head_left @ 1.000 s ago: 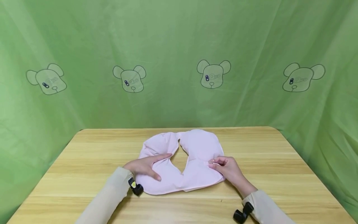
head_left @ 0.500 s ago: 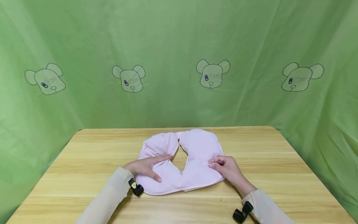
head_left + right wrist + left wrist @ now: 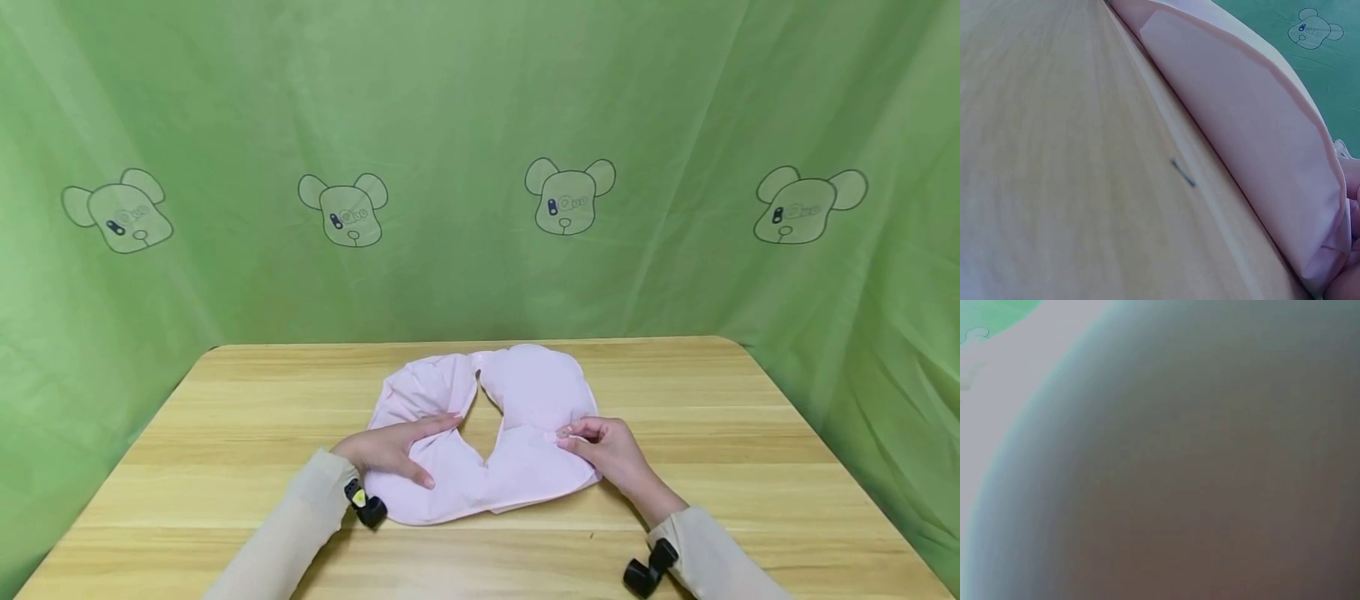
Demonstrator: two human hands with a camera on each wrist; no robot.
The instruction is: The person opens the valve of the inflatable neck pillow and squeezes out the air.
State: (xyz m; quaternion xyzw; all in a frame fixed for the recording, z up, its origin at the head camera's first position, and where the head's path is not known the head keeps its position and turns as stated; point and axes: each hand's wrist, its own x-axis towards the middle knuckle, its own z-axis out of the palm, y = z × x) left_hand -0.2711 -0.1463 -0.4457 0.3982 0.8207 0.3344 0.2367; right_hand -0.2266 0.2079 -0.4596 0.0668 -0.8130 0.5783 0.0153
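A pink inflatable neck pillow (image 3: 540, 387) lies on the table, its two arms curving round a narrow gap and almost meeting at the far side. My left hand (image 3: 390, 446) rests on its left part, thumb and index finger spread straight across the fabric. At the right side, my right hand (image 3: 607, 450) pinches the pillow near its edge between thumb and fingertips. A bit of clear plastic (image 3: 1341, 149) shows beside these fingers in the right wrist view. The left wrist view is filled by a blurred close surface that hides the left hand.
The wooden table (image 3: 225, 442) has rounded far corners. Behind it and at both sides hangs a green curtain (image 3: 450, 100) printed with bear heads. A short dark mark (image 3: 1182, 173) is on the tabletop near the right wrist. Black wrist cameras sit on both sleeves.
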